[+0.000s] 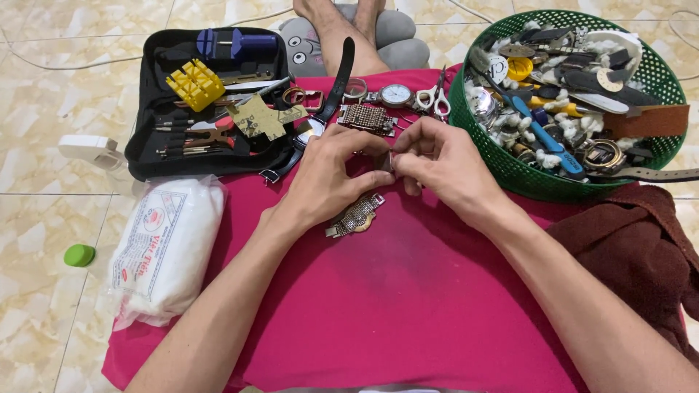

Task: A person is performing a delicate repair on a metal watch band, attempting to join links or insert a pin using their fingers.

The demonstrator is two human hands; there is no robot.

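Both hands meet over the pink cloth (408, 291). Left hand (328, 175) and right hand (437, 164) each have fingertips pressed together, pinching a small metal part between them at the centre; the part is mostly hidden by the fingers, so its exact kind cannot be told. A metal watch band (356, 215) trails out from under the left hand and lies on the cloth.

Risks, as judged:
- The pinched part is tiny. A slip of either grip would likely drop it onto the cloth, or off it onto the tiled floor (44, 240), where it would be hard to find.
- The band's free end is unsupported; a tug could twist it or pull it out of the pinch.
- The scissors (434, 94) and a second band (367, 118) lie just beyond the knuckles; a forward jerk could knock them.
- The green basket (510, 167) sits near the right wrist and could be bumped.
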